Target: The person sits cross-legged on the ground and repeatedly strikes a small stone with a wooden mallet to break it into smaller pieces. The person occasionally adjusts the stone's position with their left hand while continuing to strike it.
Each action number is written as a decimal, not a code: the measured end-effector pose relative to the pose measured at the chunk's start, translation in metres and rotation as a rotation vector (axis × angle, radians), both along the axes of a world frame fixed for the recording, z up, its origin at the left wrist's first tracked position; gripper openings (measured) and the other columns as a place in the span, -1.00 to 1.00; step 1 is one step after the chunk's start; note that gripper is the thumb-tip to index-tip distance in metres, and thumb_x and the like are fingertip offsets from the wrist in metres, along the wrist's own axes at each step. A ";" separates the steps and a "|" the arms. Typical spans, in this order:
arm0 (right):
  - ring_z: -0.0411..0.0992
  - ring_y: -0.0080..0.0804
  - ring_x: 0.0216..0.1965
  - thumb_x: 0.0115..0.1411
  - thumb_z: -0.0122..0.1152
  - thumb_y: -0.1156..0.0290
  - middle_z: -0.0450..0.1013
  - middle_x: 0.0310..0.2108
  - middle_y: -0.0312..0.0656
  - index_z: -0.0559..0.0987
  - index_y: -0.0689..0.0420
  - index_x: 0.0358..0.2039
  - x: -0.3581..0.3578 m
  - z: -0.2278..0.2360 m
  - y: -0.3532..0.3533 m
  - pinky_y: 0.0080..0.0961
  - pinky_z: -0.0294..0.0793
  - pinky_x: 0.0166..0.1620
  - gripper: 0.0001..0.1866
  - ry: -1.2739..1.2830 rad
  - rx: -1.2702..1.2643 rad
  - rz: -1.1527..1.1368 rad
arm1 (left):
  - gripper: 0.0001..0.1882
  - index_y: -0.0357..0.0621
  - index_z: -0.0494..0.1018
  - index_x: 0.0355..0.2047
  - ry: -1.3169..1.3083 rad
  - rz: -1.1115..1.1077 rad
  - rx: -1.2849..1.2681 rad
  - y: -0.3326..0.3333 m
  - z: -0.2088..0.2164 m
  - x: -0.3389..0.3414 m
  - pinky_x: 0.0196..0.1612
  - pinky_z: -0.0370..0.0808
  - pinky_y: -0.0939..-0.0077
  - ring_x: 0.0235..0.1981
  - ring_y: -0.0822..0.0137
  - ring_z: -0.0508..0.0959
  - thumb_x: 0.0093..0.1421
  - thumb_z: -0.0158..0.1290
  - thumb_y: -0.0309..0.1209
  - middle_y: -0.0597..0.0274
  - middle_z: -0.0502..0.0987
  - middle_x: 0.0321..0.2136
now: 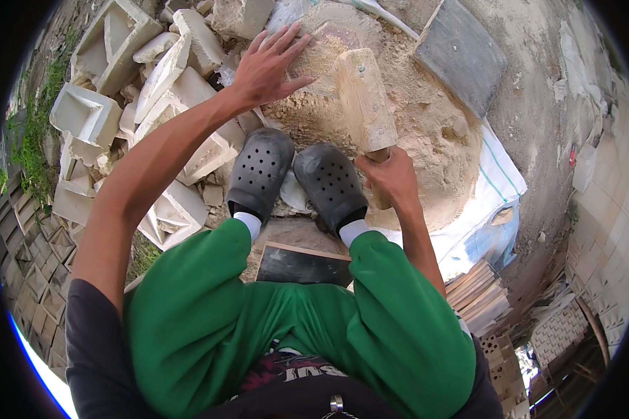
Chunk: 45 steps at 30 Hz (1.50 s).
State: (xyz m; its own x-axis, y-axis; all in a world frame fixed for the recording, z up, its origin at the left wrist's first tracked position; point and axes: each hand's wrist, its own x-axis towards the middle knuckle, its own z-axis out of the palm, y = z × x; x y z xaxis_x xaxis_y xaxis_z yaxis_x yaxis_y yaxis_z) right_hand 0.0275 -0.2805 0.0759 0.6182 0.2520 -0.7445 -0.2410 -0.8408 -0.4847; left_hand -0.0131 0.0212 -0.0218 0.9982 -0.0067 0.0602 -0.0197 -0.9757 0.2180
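My right hand (393, 174) is wrapped round the handle of a wooden mallet (365, 101). The mallet's long, pale block head points away from me over a heap of sandy tan powder (433, 160). At the far left of the heap, my left hand (269, 68) is stretched out with its fingers apart, palm down over the crumbly material. Whether it presses on the powder or hovers just above, I cannot tell. Nothing shows in that hand. The heap lies on a white sheet (500, 174) with green stripes, just beyond my grey clogs (261, 167).
Broken pale moulded blocks (91, 119) are piled on the left. A flat grey slab (461, 56) lies at the heap's far right edge. Between my legs is a dark board (304, 265). Stacked thin wooden strips (476, 297) sit by my right knee.
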 end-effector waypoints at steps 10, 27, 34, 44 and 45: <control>0.57 0.15 -0.15 0.01 0.28 0.20 0.59 -0.27 0.21 0.62 0.30 -0.14 0.019 0.002 0.047 -0.17 0.53 -0.06 -0.52 -0.054 -0.070 0.177 | 0.05 0.01 0.05 0.44 0.039 -0.022 0.000 0.004 0.000 -0.002 0.46 0.01 0.05 0.45 0.04 0.06 0.09 0.17 0.23 0.03 -0.01 0.45; 0.56 -0.27 -0.55 0.02 0.26 0.30 0.56 -0.52 -0.06 0.62 0.30 -0.23 0.024 0.019 0.060 -0.33 0.55 -0.40 -0.64 -0.019 -0.168 0.243 | 0.22 -0.07 -0.10 0.46 0.081 -0.067 -0.055 0.010 -0.008 -0.001 0.46 0.07 0.15 0.48 0.07 -0.05 -0.05 0.36 0.06 0.05 -0.11 0.48; 0.52 -0.36 -0.64 0.05 0.28 0.29 0.53 -0.59 -0.14 0.62 0.34 -0.26 0.028 0.022 0.054 -0.37 0.53 -0.49 -0.64 0.055 -0.179 0.285 | 0.24 -0.07 -0.17 0.47 0.094 -0.090 -0.109 0.015 -0.010 -0.002 0.49 0.04 0.21 0.47 0.10 -0.03 -0.05 0.39 -0.07 0.07 -0.10 0.48; 0.57 -0.29 -0.62 0.04 0.31 0.21 0.58 -0.53 -0.01 0.65 0.33 -0.26 -0.003 -0.023 0.023 -0.33 0.54 -0.45 -0.59 -0.143 0.095 0.175 | 0.29 -0.33 -0.19 0.44 0.151 -0.222 -0.168 0.030 -0.003 0.007 0.44 0.08 0.13 0.47 -0.09 -0.04 -0.09 0.36 -0.03 -0.26 -0.10 0.44; 0.57 -0.28 -0.60 0.03 0.32 0.21 0.58 -0.52 0.00 0.65 0.33 -0.25 0.000 -0.028 0.032 -0.33 0.55 -0.44 -0.59 -0.224 0.079 0.226 | 0.20 -0.28 -0.09 0.42 0.080 -0.221 -0.158 0.028 -0.003 0.007 0.41 0.13 0.14 0.44 -0.08 0.03 -0.07 0.34 -0.06 -0.25 -0.01 0.41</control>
State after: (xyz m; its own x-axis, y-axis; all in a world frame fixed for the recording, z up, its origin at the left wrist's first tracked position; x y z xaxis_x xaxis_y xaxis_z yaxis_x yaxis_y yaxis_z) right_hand 0.0280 -0.2489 0.0484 0.6861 0.4535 -0.5689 0.0676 -0.8183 -0.5708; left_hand -0.0060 0.0497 -0.0243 0.9751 -0.2217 -0.0009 -0.2050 -0.9034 0.3766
